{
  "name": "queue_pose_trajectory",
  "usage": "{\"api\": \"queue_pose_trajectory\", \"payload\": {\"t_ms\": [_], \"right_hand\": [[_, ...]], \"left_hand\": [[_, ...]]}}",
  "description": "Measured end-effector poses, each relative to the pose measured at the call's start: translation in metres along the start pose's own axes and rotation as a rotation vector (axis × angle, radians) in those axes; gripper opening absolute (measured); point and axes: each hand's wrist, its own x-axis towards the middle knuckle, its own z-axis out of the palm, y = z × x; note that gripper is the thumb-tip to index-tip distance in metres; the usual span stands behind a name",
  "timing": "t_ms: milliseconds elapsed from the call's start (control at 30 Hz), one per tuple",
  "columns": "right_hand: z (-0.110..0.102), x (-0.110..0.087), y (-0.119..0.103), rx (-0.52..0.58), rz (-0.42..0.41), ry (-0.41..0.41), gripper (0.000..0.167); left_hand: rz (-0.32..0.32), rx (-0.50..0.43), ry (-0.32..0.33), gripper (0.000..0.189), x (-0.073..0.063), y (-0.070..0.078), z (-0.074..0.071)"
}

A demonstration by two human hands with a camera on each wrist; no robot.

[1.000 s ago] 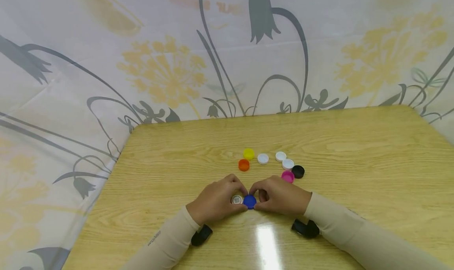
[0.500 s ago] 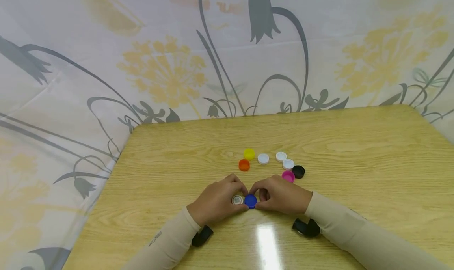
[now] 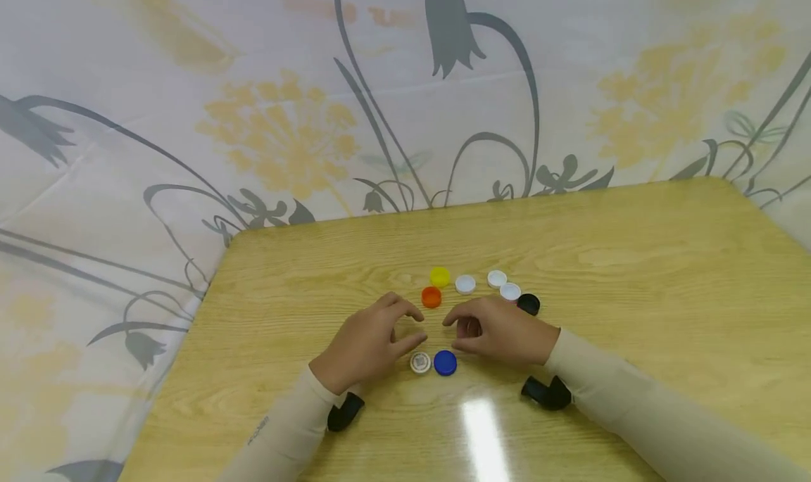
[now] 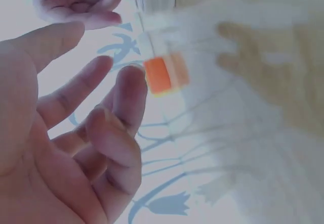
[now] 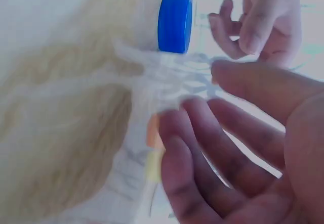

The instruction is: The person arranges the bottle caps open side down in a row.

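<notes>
In the head view a blue bottle cap (image 3: 445, 363) lies on the wooden table beside a white cap with a printed top (image 3: 420, 362). My left hand (image 3: 367, 341) hovers just beyond the white one, thumb and fingers spread apart around nothing. Facing it, my right hand (image 3: 503, 331) has loosely bent fingers with a gap to the thumb, and holds nothing. An orange cap (image 3: 431, 297) sits beyond the space between the two hands. The right wrist view shows the blue cap (image 5: 174, 24) clear of the fingertips.
Farther back lie a yellow cap (image 3: 440, 277) and white caps (image 3: 465, 284). A black cap (image 3: 529, 304) sits behind my right hand, which almost hides a pink one. A patterned cloth (image 3: 405, 102) hangs along the table's far edge.
Both hands have let go of the blue cap and moved away from me, spreading apart. The blue and white printed caps stay on the table. The head view has tilted slightly.
</notes>
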Motion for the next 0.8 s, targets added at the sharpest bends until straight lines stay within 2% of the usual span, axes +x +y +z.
{"api": "queue_pose_trajectory", "payload": {"t_ms": [167,367,533,800], "right_hand": [[-0.006,0.01,-0.002,-0.075,-0.005,0.127,0.029],[-0.008,0.022,-0.001,-0.094,0.028,0.195,0.031],[-0.008,0.033,-0.002,-0.118,0.064,0.206,0.031],[-0.006,0.042,-0.003,-0.125,0.087,0.183,0.024]], "left_hand": [[-0.062,-0.001,0.046,0.028,0.009,-0.006,-0.007],[-0.099,0.009,0.054,0.034,0.025,-0.013,-0.009],[-0.118,0.001,0.026,0.038,0.037,-0.016,-0.009],[-0.135,0.006,-0.037,0.038,0.05,-0.016,-0.005]]}}
